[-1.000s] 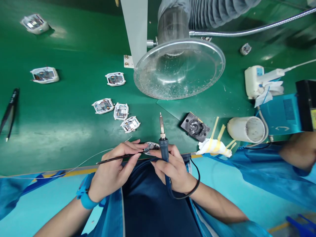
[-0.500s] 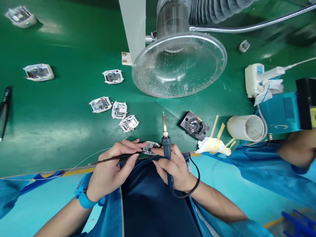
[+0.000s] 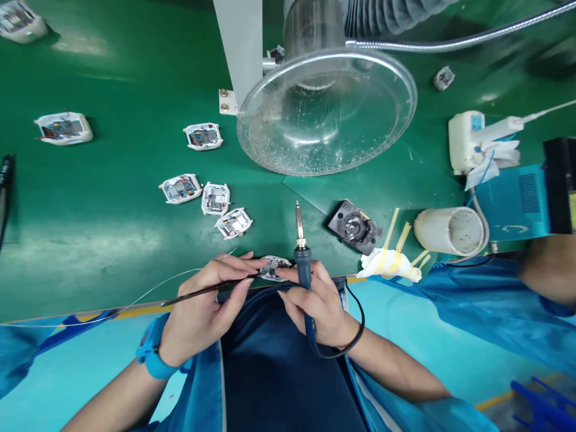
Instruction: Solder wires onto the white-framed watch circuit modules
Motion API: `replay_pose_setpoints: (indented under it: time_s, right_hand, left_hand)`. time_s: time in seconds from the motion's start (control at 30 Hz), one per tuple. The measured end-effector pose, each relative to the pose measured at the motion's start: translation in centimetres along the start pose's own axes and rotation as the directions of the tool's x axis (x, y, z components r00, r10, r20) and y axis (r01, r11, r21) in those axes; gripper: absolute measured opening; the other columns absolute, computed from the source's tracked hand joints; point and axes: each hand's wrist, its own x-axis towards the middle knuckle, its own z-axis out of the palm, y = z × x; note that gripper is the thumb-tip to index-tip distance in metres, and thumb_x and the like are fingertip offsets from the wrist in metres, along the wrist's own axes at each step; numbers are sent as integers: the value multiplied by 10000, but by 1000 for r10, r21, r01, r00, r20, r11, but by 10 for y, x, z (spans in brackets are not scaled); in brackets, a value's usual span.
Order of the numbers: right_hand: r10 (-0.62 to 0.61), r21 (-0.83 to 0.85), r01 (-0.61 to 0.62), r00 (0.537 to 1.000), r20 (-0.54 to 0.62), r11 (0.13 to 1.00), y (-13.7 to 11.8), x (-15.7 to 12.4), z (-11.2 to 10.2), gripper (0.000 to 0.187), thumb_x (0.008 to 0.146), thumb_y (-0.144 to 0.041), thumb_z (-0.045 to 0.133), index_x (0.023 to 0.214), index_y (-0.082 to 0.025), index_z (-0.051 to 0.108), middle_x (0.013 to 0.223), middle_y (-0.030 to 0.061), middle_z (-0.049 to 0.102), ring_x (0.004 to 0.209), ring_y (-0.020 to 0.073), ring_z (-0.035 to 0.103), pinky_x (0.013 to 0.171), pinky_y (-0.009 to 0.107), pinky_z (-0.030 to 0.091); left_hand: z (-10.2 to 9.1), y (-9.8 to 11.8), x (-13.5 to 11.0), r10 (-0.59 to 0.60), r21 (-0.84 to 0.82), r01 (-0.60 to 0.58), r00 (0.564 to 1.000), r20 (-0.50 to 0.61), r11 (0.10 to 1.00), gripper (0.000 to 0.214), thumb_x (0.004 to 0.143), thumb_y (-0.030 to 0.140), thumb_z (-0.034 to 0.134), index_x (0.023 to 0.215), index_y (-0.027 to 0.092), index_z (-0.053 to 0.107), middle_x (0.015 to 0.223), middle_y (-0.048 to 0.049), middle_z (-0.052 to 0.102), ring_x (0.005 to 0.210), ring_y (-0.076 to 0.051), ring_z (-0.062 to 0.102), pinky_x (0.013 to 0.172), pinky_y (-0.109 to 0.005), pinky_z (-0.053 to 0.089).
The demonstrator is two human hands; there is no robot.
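Note:
At the table's front edge, a small white watch case with an exposed circuit board (image 3: 275,268) lies between my hands. My left hand (image 3: 204,300) is closed round dark slim tweezers (image 3: 193,293), whose tip reaches the case; its fingertips touch the case's left side. A thin solder wire (image 3: 157,292) runs by the same hand, its end sticking up past the fingers. In my right hand (image 3: 321,306) is a soldering iron (image 3: 303,270), its metal tip pointing away from me, above the table. The right index fingertip rests at the case's right side.
Several open watch cases (image 3: 216,198) lie to the left on the green table (image 3: 112,228). A clear fume hood (image 3: 328,120) hangs ahead. To the right are a black fixture (image 3: 355,227), a taped white bundle (image 3: 390,265), a white cup (image 3: 427,231) and a blue box (image 3: 513,201). Another person's sleeve (image 3: 486,306) is at right.
The view has shifted slightly, and the table items appear a little higher and farther left. My hands keep nearly the same grip and place. The other person's arm at right has moved.

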Motion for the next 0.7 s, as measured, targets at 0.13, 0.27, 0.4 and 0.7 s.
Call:
replay_pose_setpoints:
  time_s: [0.13,0.27,0.4,0.7]
  right_hand:
    - [15,11,-15,1000,12,1000,1,0,-1,145,926,-56,648,971,-192,625,1212,148,770,1048,248,683,859,439,607]
    - [25,3,-26,1000,16,1000,2,4,-2,181,918,-50,658,988,-212,620,1226,134,773,1059,249,707,866,444,614]
    - [10,20,-10,1000,9,1000,1,8,-8,120,965,-127,658,1069,-185,648,1211,172,772,1078,264,716,875,429,619]
    - [395,166,-382,917,-55,909,-24,-2,-65,380,984,-330,710,1350,-290,615,970,47,776,935,230,771,839,402,658]
  left_hand:
    - [1,-1,1,26,14,-26,1000,-12,1000,213,959,42,591,1039,238,566,1060,-17,757,1097,-182,766,1069,-409,631]
    - [1,1,2,37,48,-36,999,-10,998,216,942,32,599,1013,235,571,1018,-15,764,1086,-179,769,1053,-398,639]
    - [1,3,2,59,103,-57,998,-21,993,220,925,32,616,1007,232,577,1048,-29,783,1112,-196,762,1027,-405,650]
    - [7,6,1,47,94,-42,998,-52,995,233,921,5,614,995,220,568,1032,-29,785,1085,-196,771,1056,-428,641]
